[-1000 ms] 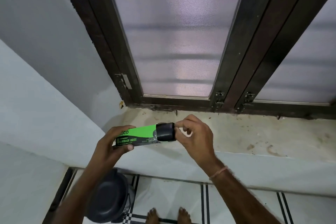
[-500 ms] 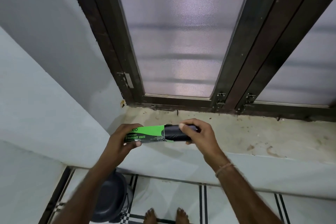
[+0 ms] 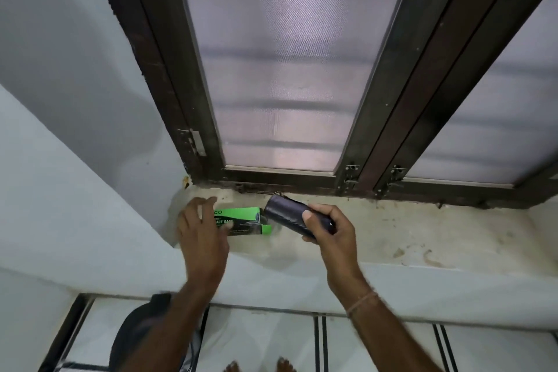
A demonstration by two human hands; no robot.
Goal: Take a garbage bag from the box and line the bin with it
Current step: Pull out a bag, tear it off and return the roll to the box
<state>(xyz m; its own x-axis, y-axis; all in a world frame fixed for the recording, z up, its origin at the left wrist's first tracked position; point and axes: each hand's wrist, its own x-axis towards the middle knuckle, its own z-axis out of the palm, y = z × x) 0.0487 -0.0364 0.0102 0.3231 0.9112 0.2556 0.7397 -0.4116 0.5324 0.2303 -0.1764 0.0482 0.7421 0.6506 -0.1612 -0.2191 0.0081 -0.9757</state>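
A black roll point(image 3: 290, 216) of garbage bags is gripped in the right hand point(image 3: 327, 231), with the thumb laid across its upper side and the fingers curled under it. The roll is fully out of the box point(image 3: 246, 220) and is held tilted just above the sill point(image 3: 422, 235), its upper end just beside the box's open right end. The green and black box is seen lying on its side on the sill, near the left corner, with its end flap open. The left hand point(image 3: 202, 231) is placed at the box's left end, fingers loosely spread and slightly blurred; whether the box is pressed or merely touched cannot be told. A thin band point(image 3: 362, 302) is worn on the right wrist.

The sill is pale and stained, and it is bounded at the back by a dark window frame point(image 3: 392, 100) with frosted panes. Below the sill, on the tiled floor point(image 3: 271, 338), a dark bin point(image 3: 142, 329) is partly hidden behind the left forearm; no bag is seen fitted in it. 2 bare feet point(image 3: 259, 367) are visible at the bottom edge, to the right of the bin
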